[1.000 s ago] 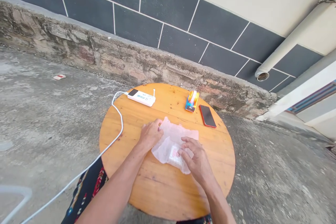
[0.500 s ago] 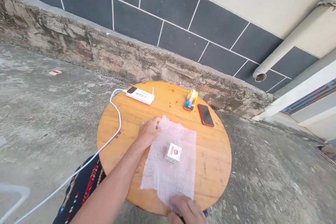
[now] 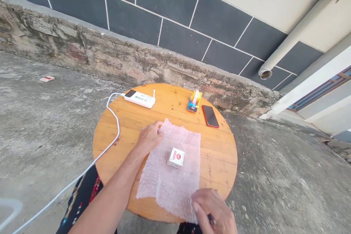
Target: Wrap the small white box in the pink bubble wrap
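Observation:
A sheet of pinkish bubble wrap (image 3: 175, 182) lies spread on the round wooden table (image 3: 219, 157). Near its middle sits a small white box (image 3: 176, 158) with red print. At the sheet's far left corner, my left hand (image 3: 150, 137) has its fingers closed on the edge. My right hand (image 3: 215, 210) is at the near right corner, its thumb and fingers pinched on the wrap beside the table's front edge.
A white power bank (image 3: 139, 99) with a white cable (image 3: 117, 124) lies at the back left. Toward the back right are a tape dispenser (image 3: 194, 101) and a red-edged phone (image 3: 210, 116). A stone-based wall (image 3: 131, 62) stands behind the table.
My right hand has moved right and a little up along the sheet's near edge, to its corner. The near right part of the wrap now lies flatter. The whole view has shifted slightly.

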Tool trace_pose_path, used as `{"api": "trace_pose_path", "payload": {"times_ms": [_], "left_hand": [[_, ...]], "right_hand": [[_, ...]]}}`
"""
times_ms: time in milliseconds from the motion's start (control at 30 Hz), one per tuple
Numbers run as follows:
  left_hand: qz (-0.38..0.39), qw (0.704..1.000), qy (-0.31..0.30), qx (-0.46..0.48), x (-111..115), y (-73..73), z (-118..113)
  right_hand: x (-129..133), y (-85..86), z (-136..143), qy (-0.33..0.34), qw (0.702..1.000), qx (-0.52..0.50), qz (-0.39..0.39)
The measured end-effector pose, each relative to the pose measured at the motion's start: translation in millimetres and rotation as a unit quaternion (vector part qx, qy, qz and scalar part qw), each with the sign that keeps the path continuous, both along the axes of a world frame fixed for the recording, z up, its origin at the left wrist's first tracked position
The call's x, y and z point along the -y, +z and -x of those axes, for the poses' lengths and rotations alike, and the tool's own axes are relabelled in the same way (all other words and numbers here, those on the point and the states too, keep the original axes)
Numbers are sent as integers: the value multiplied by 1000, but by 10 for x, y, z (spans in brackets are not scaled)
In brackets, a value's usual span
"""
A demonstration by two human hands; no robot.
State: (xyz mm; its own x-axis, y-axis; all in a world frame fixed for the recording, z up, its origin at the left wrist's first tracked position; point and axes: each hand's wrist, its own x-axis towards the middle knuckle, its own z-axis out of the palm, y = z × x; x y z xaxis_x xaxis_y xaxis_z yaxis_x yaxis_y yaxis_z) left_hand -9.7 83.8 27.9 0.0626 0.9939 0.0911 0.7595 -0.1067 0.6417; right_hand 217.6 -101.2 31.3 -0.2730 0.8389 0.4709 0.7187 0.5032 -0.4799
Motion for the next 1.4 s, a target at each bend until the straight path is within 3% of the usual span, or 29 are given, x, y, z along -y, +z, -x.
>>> {"api": "trace_pose_path", "payload": {"times_ms": [133, 267, 367, 467, 600, 700, 767, 867, 933, 1033, 1100, 1400], "left_hand": [[-4, 1000, 16, -8, -11, -12, -28], [-8, 999, 24, -20, -15, -5, -48], [-6, 999, 28, -25, -11, 4, -54], [-3, 999, 30, -25, 1, 14, -60], [0, 999, 35, -22, 20, 41, -69], [-2, 999, 38, -22, 27, 59, -73], [-7, 999, 41, -24, 27, 56, -73], [-14, 998, 44, -32, 20, 30, -75], [-19, 998, 43, -39, 13, 7, -80], [-30, 997, 43, -53, -1, -22, -96], [-41, 996, 45, -64, -12, -39, -109], [-102, 990, 62, -74, -37, -79, -76]], "right_hand": [[-411, 123, 49, -51, 997, 43, 47], [-769, 82, 302, -29, 993, 90, 75], [-860, 71, 300, -14, 993, 75, 88], [-874, 95, -12, -78, 993, 37, 75], [-937, 114, -647, -199, 976, 38, 82], [-996, 96, -985, -226, 966, 71, 107], [-989, 86, -1044, -229, 965, 96, 84], [-866, 83, -843, -243, 964, 103, -21], [-741, 73, -561, -214, 971, 88, -59], [-615, 21, -112, -94, 987, 131, 16], [-614, -36, 75, -56, 982, 174, 57], [-810, -214, -27, -100, 969, 219, 52]]}}
